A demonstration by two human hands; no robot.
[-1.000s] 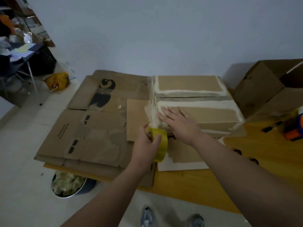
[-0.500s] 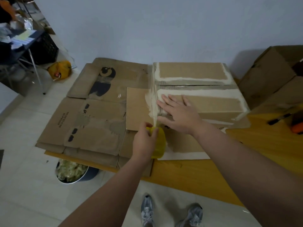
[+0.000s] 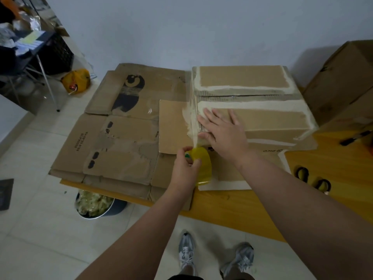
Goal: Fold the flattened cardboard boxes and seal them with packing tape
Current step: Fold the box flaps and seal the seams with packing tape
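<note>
A folded cardboard box stands on the wooden table, its top flaps closed with a seam across the middle. My right hand presses flat on the box's near left corner, fingers spread. My left hand grips a yellow roll of packing tape just below that corner. A strip of clear tape runs from the roll up along the box's left edge. Flattened cardboard boxes lie stacked on the table to the left.
Another brown box stands at the right by the wall. Scissors with dark handles lie on the table at the right, a dark marker beyond them. A bin full of scraps sits on the floor under the table's edge.
My left hand has drawn the tape roll slightly down and toward me, lengthening the strip. My right hand stays pressed on the box corner. The camera has tilted a little.
</note>
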